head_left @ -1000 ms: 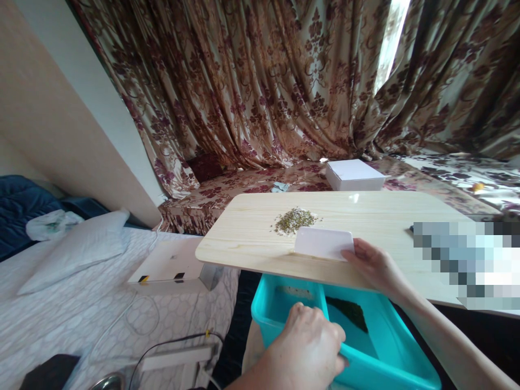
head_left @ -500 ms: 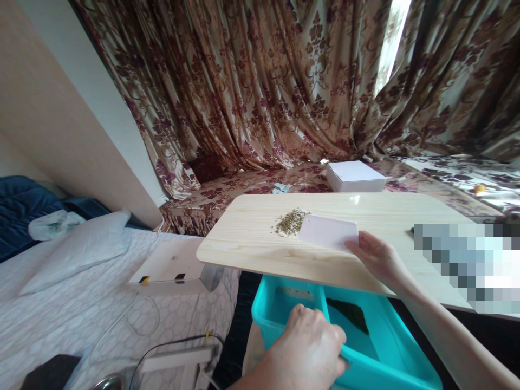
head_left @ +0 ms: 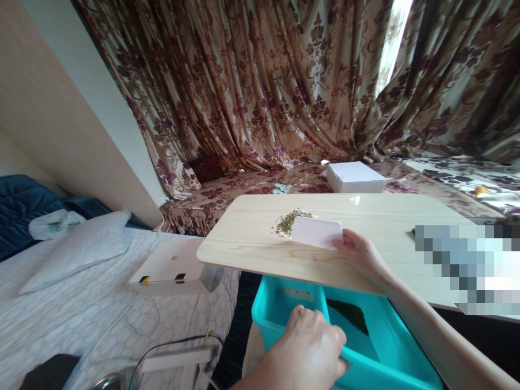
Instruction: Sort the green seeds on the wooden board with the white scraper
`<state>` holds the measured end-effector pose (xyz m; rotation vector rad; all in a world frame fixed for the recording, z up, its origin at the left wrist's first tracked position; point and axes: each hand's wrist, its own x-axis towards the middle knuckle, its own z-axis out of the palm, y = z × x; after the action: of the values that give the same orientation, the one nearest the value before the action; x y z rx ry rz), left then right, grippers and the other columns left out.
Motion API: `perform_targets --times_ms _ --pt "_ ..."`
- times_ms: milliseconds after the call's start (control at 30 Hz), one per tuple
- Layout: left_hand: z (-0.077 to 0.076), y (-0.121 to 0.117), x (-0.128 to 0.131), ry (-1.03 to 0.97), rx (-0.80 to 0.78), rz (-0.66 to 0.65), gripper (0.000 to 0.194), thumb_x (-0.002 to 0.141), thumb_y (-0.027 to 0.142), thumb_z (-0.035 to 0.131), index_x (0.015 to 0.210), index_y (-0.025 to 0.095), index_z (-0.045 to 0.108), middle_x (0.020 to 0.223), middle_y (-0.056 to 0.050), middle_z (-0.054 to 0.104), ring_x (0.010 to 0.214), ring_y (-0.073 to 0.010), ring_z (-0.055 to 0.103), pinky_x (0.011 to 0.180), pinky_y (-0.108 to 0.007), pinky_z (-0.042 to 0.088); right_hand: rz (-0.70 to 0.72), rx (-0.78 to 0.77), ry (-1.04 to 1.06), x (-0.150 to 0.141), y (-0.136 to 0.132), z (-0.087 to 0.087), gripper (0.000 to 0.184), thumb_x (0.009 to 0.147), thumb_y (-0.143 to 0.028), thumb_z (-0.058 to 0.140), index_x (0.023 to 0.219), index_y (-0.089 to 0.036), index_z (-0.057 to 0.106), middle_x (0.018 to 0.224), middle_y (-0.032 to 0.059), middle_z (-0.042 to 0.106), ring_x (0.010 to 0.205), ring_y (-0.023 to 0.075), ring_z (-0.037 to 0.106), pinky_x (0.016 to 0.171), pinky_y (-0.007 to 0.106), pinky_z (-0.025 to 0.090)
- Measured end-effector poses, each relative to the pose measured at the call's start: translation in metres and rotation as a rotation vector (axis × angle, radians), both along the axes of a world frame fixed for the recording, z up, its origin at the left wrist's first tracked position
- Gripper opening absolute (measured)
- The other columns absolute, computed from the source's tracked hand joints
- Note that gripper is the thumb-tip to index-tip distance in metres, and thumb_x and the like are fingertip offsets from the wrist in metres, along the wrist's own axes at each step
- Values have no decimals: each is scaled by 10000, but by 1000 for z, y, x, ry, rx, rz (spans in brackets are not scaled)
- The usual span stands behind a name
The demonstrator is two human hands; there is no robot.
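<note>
My right hand (head_left: 357,249) pinches the right end of a flat white scraper (head_left: 317,232), its fingers closed on the edge. The scraper's left end reaches into and covers part of a pile of small greenish and pale grains (head_left: 287,223) on the light wooden tabletop (head_left: 244,238). Below the table's near edge stands a turquoise divided bin (head_left: 390,365). My left hand (head_left: 312,338) is closed over the bin's near rim, with the fingertips partly hidden. A dark green heap (head_left: 349,315) lies in the bin's right compartment, and some pale grains (head_left: 296,294) are in the left one.
A white box (head_left: 356,176) sits behind the table by the patterned curtain. A blurred-out patch covers the table's right side. At left, a bed (head_left: 97,265) carries a pale box (head_left: 170,265), a pillow (head_left: 81,249) and cables.
My right hand first moved the scraper up and slightly right to the pile's right side, then left into the pile, covering more of it. My left hand stays on the bin.
</note>
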<state>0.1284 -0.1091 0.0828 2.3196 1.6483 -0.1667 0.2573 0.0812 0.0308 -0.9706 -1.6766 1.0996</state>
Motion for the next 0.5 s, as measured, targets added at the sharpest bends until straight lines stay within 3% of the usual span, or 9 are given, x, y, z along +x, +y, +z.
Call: perform_targets --times_ms 133,367,500 --pt "-1 -1 -1 -7 15 11 226 832 362 534 842 195 686 732 -77 636 755 -259 600 672 -338 432 90 8 -37 -2 -13 0 137 693 -338 617 709 -213 562 726 28 709 739 215 667 643 292 529" --pt "1 2 1 2 -19 16 213 828 344 542 863 194 688 745 -79 641 769 -258 602 670 -332 438 205 30 -161 7 -64 12 203 759 -379 604 685 -192 573 656 14 666 631 173 607 529 244 479" --pt "0 0 -4 -9 -24 24 223 826 363 541 865 198 687 767 -77 643 775 -256 602 677 -332 446 205 9 -116 20 -57 16 232 749 -428 629 752 -196 609 713 32 684 710 194 631 611 267 517"
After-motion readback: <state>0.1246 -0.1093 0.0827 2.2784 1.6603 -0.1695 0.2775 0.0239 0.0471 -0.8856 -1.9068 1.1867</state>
